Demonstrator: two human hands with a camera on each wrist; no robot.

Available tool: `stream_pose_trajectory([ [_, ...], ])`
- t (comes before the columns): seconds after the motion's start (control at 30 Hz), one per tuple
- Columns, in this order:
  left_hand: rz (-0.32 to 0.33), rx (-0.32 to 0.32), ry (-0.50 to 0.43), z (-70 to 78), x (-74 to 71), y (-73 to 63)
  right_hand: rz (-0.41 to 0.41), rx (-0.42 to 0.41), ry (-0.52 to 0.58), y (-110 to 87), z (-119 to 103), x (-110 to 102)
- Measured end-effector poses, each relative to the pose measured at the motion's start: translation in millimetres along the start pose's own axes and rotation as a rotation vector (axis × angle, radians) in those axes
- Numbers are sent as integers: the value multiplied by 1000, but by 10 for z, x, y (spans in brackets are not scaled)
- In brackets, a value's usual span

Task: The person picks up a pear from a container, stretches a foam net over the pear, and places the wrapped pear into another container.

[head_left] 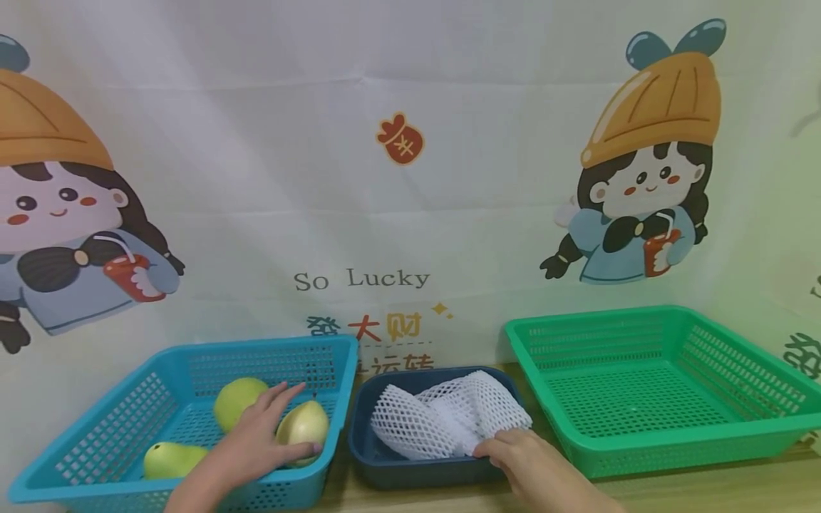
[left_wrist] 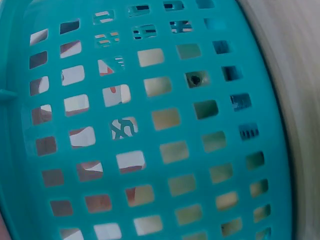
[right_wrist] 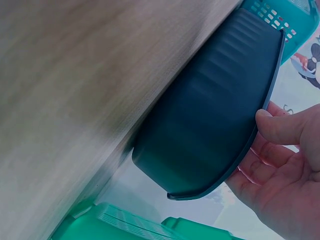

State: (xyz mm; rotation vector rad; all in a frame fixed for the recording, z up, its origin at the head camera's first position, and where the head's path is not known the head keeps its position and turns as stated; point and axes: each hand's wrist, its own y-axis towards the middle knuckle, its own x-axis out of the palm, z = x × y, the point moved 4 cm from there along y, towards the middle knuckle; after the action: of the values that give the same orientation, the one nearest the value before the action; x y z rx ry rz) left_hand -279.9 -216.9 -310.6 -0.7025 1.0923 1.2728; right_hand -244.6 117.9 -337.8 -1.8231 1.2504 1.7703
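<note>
Blue perforated plastic, with a flared rim, forms the large rectangular basket [head_left: 154, 402] at nine o'clock of the head view's lower middle. Inside it, a pale yellow, rounded, pear-like fruit [head_left: 305, 426] sits at three o'clock, close to the side wall. A round, smooth green fruit [head_left: 234, 403] lies at about one o'clock, and an elongated light-green pear [head_left: 170, 459] lies on its side at seven.

Over the pear-like fruit is the left hand [head_left: 256, 433], its fingers extended and spread from the thumb, which crosses the fruit's near side; whether it bears any weight I cannot tell. The left wrist view is filled by the basket's holed wall, with yellowish patches showing through.

Just beside the basket, at three o'clock from it, stands a dark navy, smooth-walled oblong tray [head_left: 423, 474] heaped with white foam mesh netting [head_left: 413, 426]. At the tray's five o'clock edge, the right hand [head_left: 532, 462] pinches the rim, thumb outside and fingers reaching over, near the netting.

Further round, at three o'clock of the tray, is a bright green perforated plastic basket [head_left: 625, 399]. All stand on a pale wood-grained tabletop [head_left: 712, 491] before a printed white cloth [head_left: 321, 178].
</note>
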Motion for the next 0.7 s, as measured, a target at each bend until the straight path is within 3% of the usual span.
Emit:
stream_pose_trajectory([
  [0.23,-6,5,46,-6,24,65,-26,34,11,1,5,13],
  [0.43,-2,14,63,-14,72,106,-4,-4,9,8,-14,14],
  [0.7,-34,7,57,-20,112,148,-57,72,51,24,-9,5],
])
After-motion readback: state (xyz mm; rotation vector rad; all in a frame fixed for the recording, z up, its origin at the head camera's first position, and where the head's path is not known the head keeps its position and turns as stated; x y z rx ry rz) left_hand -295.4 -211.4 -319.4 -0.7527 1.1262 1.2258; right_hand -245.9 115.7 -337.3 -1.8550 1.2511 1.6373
